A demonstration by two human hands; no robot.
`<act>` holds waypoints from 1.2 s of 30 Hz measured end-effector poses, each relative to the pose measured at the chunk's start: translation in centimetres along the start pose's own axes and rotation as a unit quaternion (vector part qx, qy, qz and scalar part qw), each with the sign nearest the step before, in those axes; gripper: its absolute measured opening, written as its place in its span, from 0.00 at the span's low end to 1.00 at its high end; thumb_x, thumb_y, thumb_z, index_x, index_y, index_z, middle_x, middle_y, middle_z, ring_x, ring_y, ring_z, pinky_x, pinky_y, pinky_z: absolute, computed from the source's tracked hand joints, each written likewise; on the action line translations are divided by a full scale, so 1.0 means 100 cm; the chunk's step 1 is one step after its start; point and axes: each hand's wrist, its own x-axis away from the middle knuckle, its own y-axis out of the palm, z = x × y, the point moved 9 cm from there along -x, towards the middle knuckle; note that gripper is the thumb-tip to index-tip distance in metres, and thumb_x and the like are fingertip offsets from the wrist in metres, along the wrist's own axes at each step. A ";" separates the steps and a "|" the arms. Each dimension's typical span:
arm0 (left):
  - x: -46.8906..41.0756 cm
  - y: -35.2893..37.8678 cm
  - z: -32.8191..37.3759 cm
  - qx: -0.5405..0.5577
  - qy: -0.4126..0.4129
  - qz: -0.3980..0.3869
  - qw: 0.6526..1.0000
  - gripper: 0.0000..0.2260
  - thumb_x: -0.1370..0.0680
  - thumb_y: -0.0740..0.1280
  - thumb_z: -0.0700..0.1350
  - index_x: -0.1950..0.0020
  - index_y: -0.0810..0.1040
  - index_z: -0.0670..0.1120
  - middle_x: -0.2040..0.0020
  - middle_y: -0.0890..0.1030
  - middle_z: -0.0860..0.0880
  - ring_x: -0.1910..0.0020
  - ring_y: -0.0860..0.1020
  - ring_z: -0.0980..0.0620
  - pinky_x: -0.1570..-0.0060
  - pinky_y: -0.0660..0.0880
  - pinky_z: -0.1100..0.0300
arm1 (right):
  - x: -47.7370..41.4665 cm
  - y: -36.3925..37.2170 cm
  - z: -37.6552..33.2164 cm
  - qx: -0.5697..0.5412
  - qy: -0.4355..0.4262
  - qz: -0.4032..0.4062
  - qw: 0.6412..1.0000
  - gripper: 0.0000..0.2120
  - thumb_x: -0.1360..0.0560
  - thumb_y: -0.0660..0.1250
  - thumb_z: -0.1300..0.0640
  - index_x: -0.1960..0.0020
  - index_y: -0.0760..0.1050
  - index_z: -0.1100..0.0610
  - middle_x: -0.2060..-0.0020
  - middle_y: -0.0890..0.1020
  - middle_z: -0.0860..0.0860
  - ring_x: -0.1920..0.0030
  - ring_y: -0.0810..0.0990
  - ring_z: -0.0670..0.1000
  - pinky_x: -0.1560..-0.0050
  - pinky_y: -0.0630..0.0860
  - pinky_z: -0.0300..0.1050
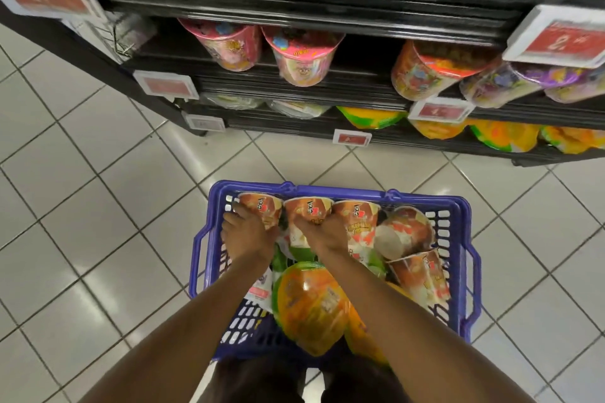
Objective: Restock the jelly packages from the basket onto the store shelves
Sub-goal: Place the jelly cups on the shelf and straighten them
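A blue plastic basket (458,219) stands on the tiled floor below me, filled with several orange-red jelly cups and orange-green jelly bags (311,301). My left hand (245,232) grips the leftmost jelly cup (265,206) at the basket's far rim. My right hand (322,232) grips the jelly cup beside it (307,209). A third upright cup (358,216) stands to the right, with two more cups lying tilted (406,232) past it.
Black store shelves (327,20) rise ahead, holding pink jelly tubs (229,46), orange and purple tubs (422,72) and yellow-green bags (370,116) lower down. Red price tags (556,39) hang off the shelf edges. White floor tiles (82,206) surround the basket.
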 end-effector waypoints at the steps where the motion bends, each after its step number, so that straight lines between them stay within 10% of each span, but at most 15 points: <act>1: 0.000 0.000 0.002 -0.021 0.006 0.017 1.000 0.49 0.33 0.74 0.63 0.26 0.55 0.37 0.30 0.66 0.35 0.31 0.68 0.37 0.31 0.66 0.46 | -0.003 0.000 0.000 -0.003 0.004 0.005 1.000 0.39 0.33 0.74 0.37 0.31 0.70 0.60 0.37 0.79 0.56 0.38 0.79 0.58 0.39 0.77 0.51; 10: 0.030 -0.013 -0.012 0.128 -0.025 -0.080 0.988 0.46 0.35 0.77 0.59 0.27 0.60 0.39 0.32 0.66 0.37 0.31 0.66 0.37 0.30 0.66 0.43 | 0.040 -0.049 0.012 -0.154 -0.011 -0.011 0.988 0.26 0.34 0.80 0.51 0.40 0.77 0.55 0.45 0.85 0.51 0.43 0.82 0.51 0.35 0.75 0.51; 16: 0.107 -0.076 -0.009 0.371 -0.009 -0.130 0.920 0.24 0.31 0.78 0.42 0.39 0.75 0.43 0.48 0.83 0.44 0.51 0.83 0.46 0.50 0.81 0.51 | 0.120 -0.104 0.014 -0.267 -0.003 -0.024 0.963 0.17 0.34 0.80 0.50 0.52 0.75 0.48 0.67 0.84 0.35 0.60 0.82 0.34 0.68 0.74 0.26; 22: 0.199 -0.184 0.014 0.465 0.023 -0.098 0.880 0.19 0.30 0.77 0.41 0.44 0.74 0.48 0.54 0.85 0.52 0.55 0.84 0.53 0.53 0.81 0.49 | 0.235 -0.173 -0.037 -0.325 -0.031 -0.020 0.945 0.52 0.56 0.81 0.31 0.37 0.75 0.51 0.48 0.85 0.48 0.46 0.83 0.53 0.38 0.77 0.59; 27: 0.286 -0.311 0.034 0.515 0.072 -0.018 0.854 0.22 0.30 0.77 0.44 0.42 0.69 0.52 0.52 0.81 0.52 0.63 0.82 0.63 0.71 0.75 0.69 | 0.355 -0.253 -0.111 -0.325 -0.123 -0.021 0.938 0.39 0.50 0.79 0.30 0.44 0.79 0.48 0.54 0.87 0.46 0.50 0.85 0.51 0.43 0.80 0.57; 36: 0.430 -0.565 0.071 0.659 0.196 0.084 0.721 0.20 0.29 0.77 0.42 0.44 0.72 0.55 0.47 0.81 0.51 0.52 0.80 0.54 0.53 0.74 0.56 | 0.585 -0.405 -0.254 -0.325 -0.360 0.006 0.875 0.36 0.39 0.74 0.37 0.34 0.67 0.41 0.45 0.77 0.38 0.48 0.78 0.44 0.55 0.74 0.38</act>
